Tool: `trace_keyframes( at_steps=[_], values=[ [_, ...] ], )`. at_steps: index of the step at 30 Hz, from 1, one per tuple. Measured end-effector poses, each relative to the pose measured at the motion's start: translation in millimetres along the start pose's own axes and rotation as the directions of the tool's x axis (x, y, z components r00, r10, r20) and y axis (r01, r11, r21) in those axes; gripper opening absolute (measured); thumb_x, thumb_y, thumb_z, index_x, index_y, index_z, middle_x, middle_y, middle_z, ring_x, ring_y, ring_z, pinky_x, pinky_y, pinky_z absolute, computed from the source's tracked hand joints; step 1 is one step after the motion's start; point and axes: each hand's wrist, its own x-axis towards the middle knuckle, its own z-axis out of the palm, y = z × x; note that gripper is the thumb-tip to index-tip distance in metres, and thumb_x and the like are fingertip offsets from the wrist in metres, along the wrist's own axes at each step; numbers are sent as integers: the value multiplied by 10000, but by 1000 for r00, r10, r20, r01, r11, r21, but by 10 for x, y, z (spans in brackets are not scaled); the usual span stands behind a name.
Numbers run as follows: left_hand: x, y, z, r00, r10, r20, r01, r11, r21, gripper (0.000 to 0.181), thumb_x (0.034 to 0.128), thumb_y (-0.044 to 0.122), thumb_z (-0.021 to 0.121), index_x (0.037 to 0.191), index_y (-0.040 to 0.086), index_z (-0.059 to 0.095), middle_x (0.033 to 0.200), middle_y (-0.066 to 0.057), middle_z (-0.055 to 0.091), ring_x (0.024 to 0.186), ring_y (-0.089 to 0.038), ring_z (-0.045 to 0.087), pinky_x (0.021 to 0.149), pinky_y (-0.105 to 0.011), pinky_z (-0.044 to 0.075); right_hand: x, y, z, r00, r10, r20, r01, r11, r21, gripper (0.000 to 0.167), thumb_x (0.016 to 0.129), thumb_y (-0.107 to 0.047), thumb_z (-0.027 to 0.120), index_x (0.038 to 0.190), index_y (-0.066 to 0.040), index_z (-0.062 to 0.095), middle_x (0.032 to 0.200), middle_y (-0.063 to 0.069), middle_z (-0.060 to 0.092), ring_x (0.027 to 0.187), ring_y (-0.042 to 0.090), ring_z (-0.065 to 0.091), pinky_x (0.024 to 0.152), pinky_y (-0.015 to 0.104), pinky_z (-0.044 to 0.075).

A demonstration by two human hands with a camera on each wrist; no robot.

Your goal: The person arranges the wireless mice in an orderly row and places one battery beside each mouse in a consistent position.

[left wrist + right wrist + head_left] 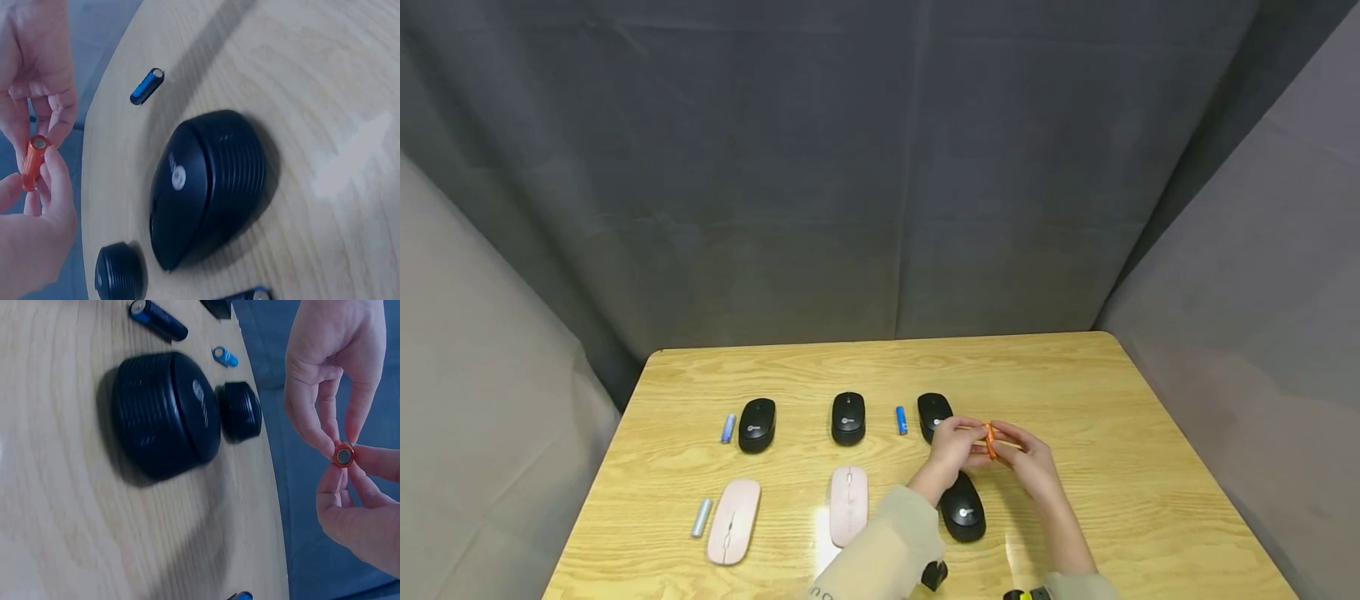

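Both hands meet above the right part of the table around an orange cylindrical battery. My left hand pinches it from the left with thumb and fingers. From the other side, the fingertips of my right hand pinch it too. The battery's flat round end faces the camera in the right wrist view. Below the hands lies a black computer mouse. Another black mouse, partly hidden by my left hand, sits just behind.
Two more black mice stand in the back row. Two pale pink mice lie nearer the front. A blue battery and two paler batteries lie beside mice on the wooden table.
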Motion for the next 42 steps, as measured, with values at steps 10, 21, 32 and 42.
trace_keyframes(
  at_steps=[10, 21, 32, 42],
  values=[
    [23, 147, -323, 1000, 18, -11, -18, 1000, 16, 178, 855, 47, 599, 1008, -42, 578, 832, -106, 630, 620, -170, 636, 683, -427, 538, -471, -988, 519, 994, -17, 108, 20, 1000, -23, 452, 834, -125, 646, 1239, 32, 521, 1100, 150, 570, 882, 100, 601, 755, 212, 507],
    [37, 383, -851, 999, 18, -32, -15, 996, 82, 188, 858, 63, 611, 1016, -38, 595, 836, -105, 616, 653, -196, 631, 694, -415, 538, -513, -1303, 1110, 991, 40, 129, -40, 999, -4, 382, 851, 8, 553, 1231, 30, 522, 1067, 174, 550, 857, 157, 573, 723, 254, 496],
    [18, 586, -1330, 998, 44, -47, -34, 980, 198, 241, 882, 87, 588, 1072, -61, 576, 946, -153, 624, 711, -187, 650, 762, -431, 519, -460, -1373, 1600, 986, 54, 157, -50, 998, -28, 370, 860, 28, 556, 1228, 38, 514, 1087, 221, 521, 882, 223, 552, 774, 317, 494],
    [84, 693, -1719, 992, 42, -122, -13, 974, 226, 232, 877, 91, 598, 1059, -53, 588, 865, -95, 615, 646, -143, 616, 771, -453, 514, -329, -1371, 2050, 988, 23, 150, -19, 999, -28, 372, 797, 103, 556, 1169, 93, 543, 1005, 257, 549, 694, 143, 558, 688, 298, 524]
  ],
)
